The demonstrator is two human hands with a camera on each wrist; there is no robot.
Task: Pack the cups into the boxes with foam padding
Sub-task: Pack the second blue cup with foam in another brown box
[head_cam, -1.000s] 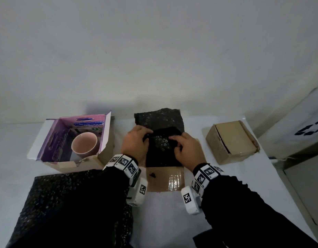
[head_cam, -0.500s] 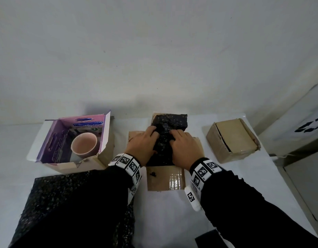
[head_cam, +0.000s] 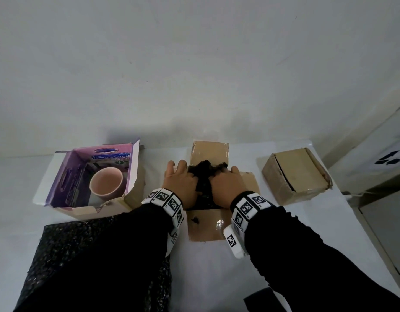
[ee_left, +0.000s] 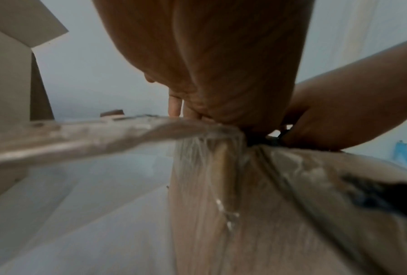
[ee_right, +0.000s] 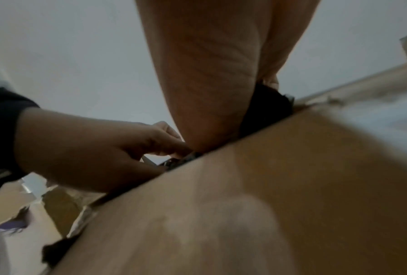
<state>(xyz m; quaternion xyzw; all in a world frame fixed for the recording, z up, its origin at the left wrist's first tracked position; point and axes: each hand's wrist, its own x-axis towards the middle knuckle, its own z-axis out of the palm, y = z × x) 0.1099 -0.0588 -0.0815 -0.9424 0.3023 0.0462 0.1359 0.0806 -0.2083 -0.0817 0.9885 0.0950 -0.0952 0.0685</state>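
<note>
An open brown cardboard box (head_cam: 209,152) with its flaps spread sits mid-table. Crumpled black foam (head_cam: 205,174) fills its opening. My left hand (head_cam: 178,183) is on the foam's left side; in the right wrist view its thumb and forefinger pinch the foam (ee_right: 266,108). My right hand (head_cam: 228,185) is beside it, fingers curled down into the foam. No cup shows inside this box. A pink cup (head_cam: 105,181) stands upright in the open purple-lined box (head_cam: 66,176) at the left.
A closed brown cardboard box (head_cam: 296,174) lies at the right. A large black foam sheet (head_cam: 82,248) covers the near left of the table, partly under my left sleeve. A wall runs behind the table; a white cabinet stands at the far right.
The foam, which stood up over the box's back flap, has been pushed down into the box. Both hands have moved forward and closer together, and the back flap now shows bare.
</note>
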